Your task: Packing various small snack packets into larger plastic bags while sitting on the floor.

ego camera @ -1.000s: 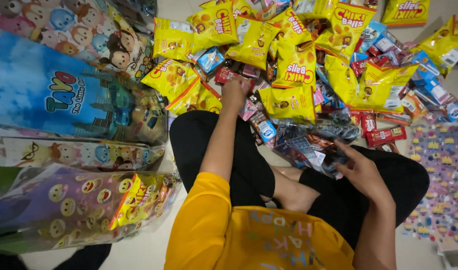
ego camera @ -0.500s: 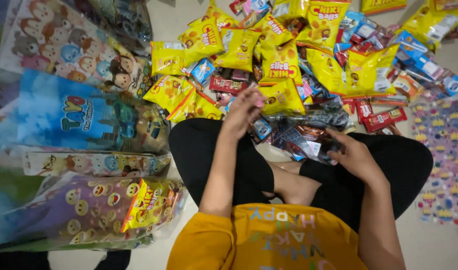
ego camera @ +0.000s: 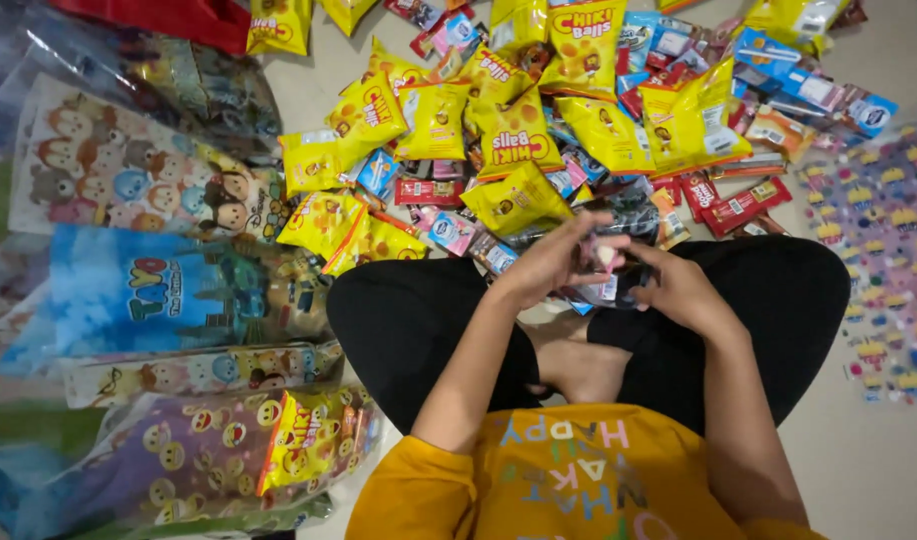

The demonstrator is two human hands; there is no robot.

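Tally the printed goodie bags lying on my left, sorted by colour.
Pale cartoon-face bags: 2
Blue bag: 1
Purple smiley bag: 1
Total: 4 that show clearly; those at the far left edge are too blurred to count.

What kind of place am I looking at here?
Probably a room in a home, used for packing party favours on the floor. The person sits cross-legged before a heap of yellow snack packets, with cartoon-printed goodie bags lying alongside and both hands handling a clear bag.

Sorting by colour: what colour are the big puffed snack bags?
Yellow snack bags, clearest in the head view.
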